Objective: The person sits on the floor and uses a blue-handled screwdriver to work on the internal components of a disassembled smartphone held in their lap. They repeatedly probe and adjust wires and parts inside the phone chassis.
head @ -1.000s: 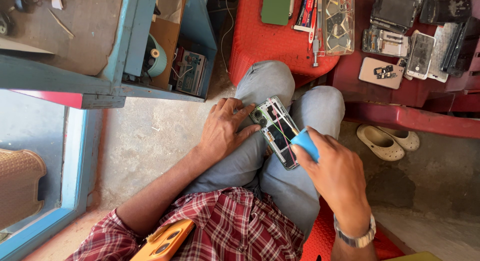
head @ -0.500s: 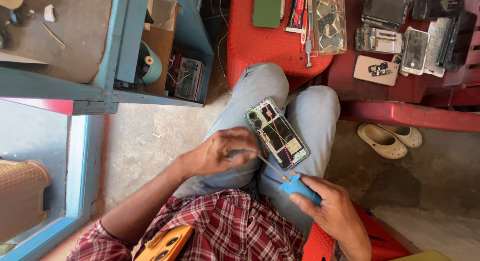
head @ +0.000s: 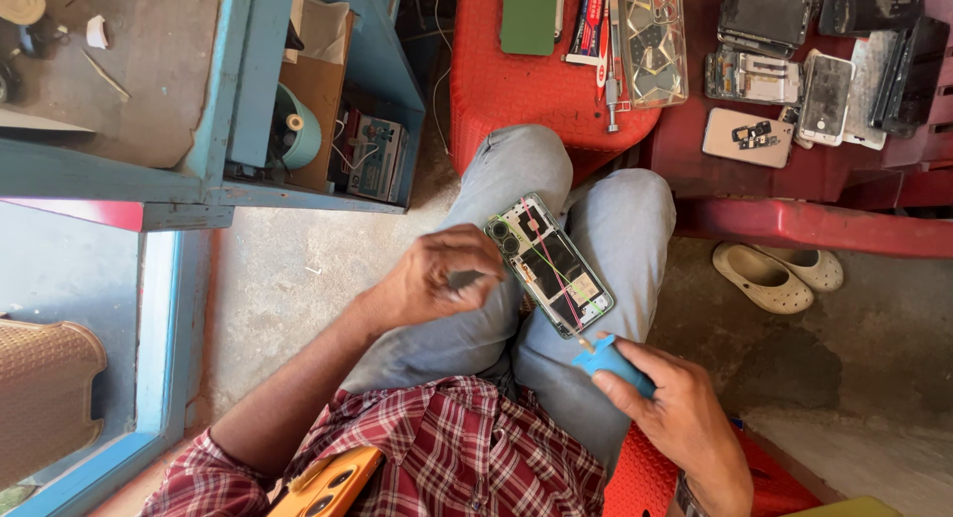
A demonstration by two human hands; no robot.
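Opened phone (head: 549, 264) resting on your thighs, just beside your left hand (head: 437, 279) fingers pinched together, your right hand (head: 667, 408) fingers clamped on blue bottle (head: 615, 363), nozzle at phone's lower edge.

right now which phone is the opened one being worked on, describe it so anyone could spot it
Find the person's grey trousers in the middle of the view. The opened phone lies across the lap between the left hand and the right hand, which holds a small blue tool. Unlike the phones on the red stools, it rests on the legs, its insides crossed by thin coloured wires.
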